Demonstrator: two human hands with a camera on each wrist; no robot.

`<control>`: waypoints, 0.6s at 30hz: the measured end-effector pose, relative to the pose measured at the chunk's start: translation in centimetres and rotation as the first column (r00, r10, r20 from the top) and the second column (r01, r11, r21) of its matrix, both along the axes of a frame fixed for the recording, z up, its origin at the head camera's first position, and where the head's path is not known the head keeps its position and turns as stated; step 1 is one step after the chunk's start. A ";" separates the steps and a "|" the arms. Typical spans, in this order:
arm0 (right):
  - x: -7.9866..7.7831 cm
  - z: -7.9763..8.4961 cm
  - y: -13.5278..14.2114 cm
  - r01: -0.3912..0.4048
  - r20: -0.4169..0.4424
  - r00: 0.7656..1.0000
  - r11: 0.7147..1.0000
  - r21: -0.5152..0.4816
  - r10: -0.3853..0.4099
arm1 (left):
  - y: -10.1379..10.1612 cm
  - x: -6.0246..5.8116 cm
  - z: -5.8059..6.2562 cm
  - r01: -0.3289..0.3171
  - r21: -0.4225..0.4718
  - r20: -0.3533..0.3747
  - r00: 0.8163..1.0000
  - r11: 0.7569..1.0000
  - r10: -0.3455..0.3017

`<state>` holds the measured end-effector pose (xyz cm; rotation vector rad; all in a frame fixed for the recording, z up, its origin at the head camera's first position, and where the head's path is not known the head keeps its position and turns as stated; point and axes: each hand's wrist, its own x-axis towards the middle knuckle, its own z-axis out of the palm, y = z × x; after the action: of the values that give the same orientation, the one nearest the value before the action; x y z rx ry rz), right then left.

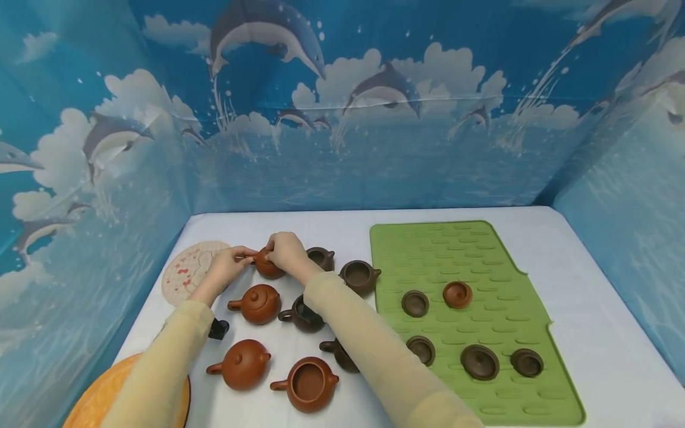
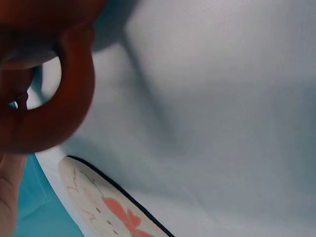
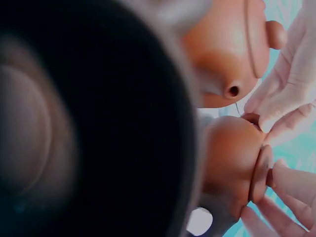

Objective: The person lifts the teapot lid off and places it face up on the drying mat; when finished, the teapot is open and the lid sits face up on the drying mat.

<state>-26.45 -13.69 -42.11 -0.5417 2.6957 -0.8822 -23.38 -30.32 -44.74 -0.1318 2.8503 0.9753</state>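
1. Nearest, an open reddish teapot (image 1: 297, 386) stands on the counter (image 1: 562, 285), a lidded teapot (image 1: 243, 368) just beside it. To their right, a loose reddish lid (image 1: 457, 295) lies on the green mat (image 1: 428, 249) among four dark lids (image 1: 480, 362).
2. Farther back, near the round board (image 1: 184, 276), is the small teapot (image 1: 270, 269) being worked. The left hand (image 1: 230, 266) pinches its handle; the right hand (image 1: 289, 252) pinches its lid's knob.
3. The step looks like setting that lid in place, probably one pot in a lidding round.
4. Next calls for a level, gentle seating, then release; the loose reddish lid probably suits the open reddish teapot.
5. The right wrist view shows the knob (image 3: 270, 177) between fingertips, hidden from the head camera. The left wrist view shows a large loop handle (image 2: 74, 94), not the left hand's grip.
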 end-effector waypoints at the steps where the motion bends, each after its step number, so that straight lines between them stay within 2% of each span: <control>1: 0.2 -0.2 0.2 -0.003 -0.013 1.000 1.000 0.011 0.003 | 0.2 0.1 -0.2 0.001 -0.009 -0.003 1.000 1.000 -0.001; 6: 1.0 -0.8 0.6 -0.032 -0.091 0.995 0.996 0.081 0.040 | 1.1 0.6 -1.1 -0.003 -0.045 -0.033 0.999 0.999 0.002; 10: 1.1 -0.5 0.6 -0.034 -0.160 0.986 0.997 0.070 0.045 | 1.0 0.5 -1.2 -0.001 -0.061 -0.049 0.999 0.998 -0.002; 12: 1.1 -0.1 0.8 -0.026 -0.177 0.984 0.999 0.029 0.031 | 0.9 0.4 -1.0 0.006 -0.069 -0.045 0.999 0.998 -0.009; 14: 1.2 0.7 1.1 -0.013 -0.156 0.988 0.999 -0.048 0.005 | 0.8 0.3 -0.6 0.012 -0.075 -0.042 0.999 0.997 -0.015; 16: 1.1 1.6 1.8 0.006 -0.101 0.995 0.988 -0.153 -0.021 | 0.6 0.2 -0.2 0.012 -0.081 -0.035 0.999 0.997 -0.015; 18: 1.1 2.8 2.9 0.043 -0.006 0.999 0.967 -0.252 -0.046 | 0.4 0.0 0.1 0.013 -0.094 -0.034 0.999 0.996 -0.016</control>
<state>-25.36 -10.79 -39.35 -0.5400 2.6310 -1.2489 -23.33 -29.89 -44.63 -0.1039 2.9250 0.8499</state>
